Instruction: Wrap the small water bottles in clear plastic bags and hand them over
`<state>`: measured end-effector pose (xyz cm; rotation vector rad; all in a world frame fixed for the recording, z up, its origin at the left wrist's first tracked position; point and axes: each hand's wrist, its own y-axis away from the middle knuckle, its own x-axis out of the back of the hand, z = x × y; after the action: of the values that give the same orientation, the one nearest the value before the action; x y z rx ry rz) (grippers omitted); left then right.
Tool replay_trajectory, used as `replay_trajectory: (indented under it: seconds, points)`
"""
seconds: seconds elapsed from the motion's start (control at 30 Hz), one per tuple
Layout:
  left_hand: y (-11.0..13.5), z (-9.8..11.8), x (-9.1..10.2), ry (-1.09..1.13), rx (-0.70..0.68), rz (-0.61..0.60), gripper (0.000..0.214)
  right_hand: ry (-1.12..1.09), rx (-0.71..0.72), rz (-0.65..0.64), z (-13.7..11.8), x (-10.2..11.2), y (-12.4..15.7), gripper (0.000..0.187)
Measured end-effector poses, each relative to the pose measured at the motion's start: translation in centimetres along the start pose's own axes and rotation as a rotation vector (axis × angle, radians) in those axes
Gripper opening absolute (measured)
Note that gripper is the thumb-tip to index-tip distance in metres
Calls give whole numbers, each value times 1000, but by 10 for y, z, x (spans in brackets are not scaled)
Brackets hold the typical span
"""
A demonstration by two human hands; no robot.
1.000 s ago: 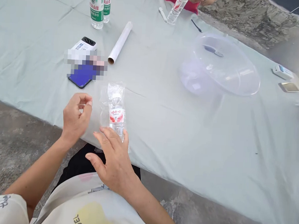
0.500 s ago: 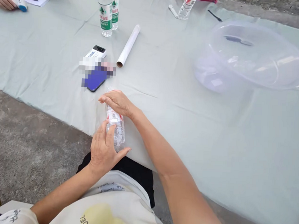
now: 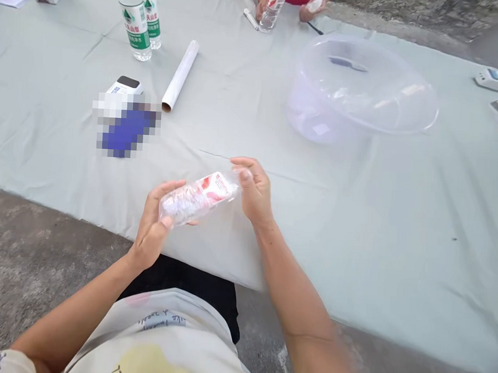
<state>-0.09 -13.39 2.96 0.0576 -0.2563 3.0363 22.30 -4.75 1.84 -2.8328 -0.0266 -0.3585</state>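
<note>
A clear plastic water bottle (image 3: 202, 198) with a red and white label is held tilted between my two hands, over the front part of the table. It looks wrapped in clear film. My left hand (image 3: 153, 226) is closed around its lower left end, thumb on the near side. At the other, upper right end, my right hand (image 3: 255, 189) grips with the thumb on top; that end of the bottle is partly hidden by the fingers.
A table with a pale cloth (image 3: 375, 232) carries a roll of film (image 3: 180, 77), two green-labelled bottles (image 3: 134, 30), a white device (image 3: 127, 85), a blurred phone (image 3: 129, 130) and a large clear basin (image 3: 306, 117). Across it, another person's hand (image 3: 265, 2) holds a bottle.
The bottle has turned from lying on the cloth to a slant held in both hands. My hands have moved apart to its ends. Across the table, another person's hands have come into view.
</note>
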Motion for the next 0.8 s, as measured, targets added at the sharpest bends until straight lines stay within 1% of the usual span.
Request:
replay_trajectory:
  seconds: [0.07,0.13,0.2,0.23,0.27,0.3,0.33,0.37,0.43,0.47,0.5,0.57,0.63,0.67,0.73,0.8]
  points:
    - [-29,8,-26,225,181,77,46,101,126,240,-9,16,9,57]
    - [-60,13,-57,384,400,140,42,274,267,412,-20,28,13,65]
    - [-84,14,-88,528,623,136,38,435,356,501,-29,36,13,69]
    - [-93,13,-102,584,711,109,36,493,378,527,-33,40,11,69]
    - [-100,9,-114,614,775,77,36,534,387,538,-36,44,8,67]
    - [-105,4,-123,613,811,46,38,561,387,534,-38,47,3,64]
    - [-108,-3,-130,587,808,20,40,578,384,517,-40,51,-3,60]
    - [-110,-10,-134,545,760,2,44,590,380,491,-42,55,-11,56]
    - [-111,-25,-136,466,566,-7,50,608,366,428,-46,62,-35,52]
    - [-110,-32,-135,441,460,4,51,616,358,406,-48,65,-52,53]
    - [-109,-37,-134,422,377,18,51,623,350,390,-50,67,-72,55]
    - [-106,-42,-132,363,301,25,52,633,330,370,-51,68,-120,66]
    - [-102,-44,-132,243,259,-26,53,634,297,365,-50,66,-173,88]
    - [-100,-44,-132,169,223,-73,50,637,269,364,-49,65,-199,92]
    - [-98,-45,-134,41,137,-165,42,624,245,367,-44,62,-246,61]
    - [-97,-46,-135,-28,74,-212,33,629,150,328,-39,59,-282,70]
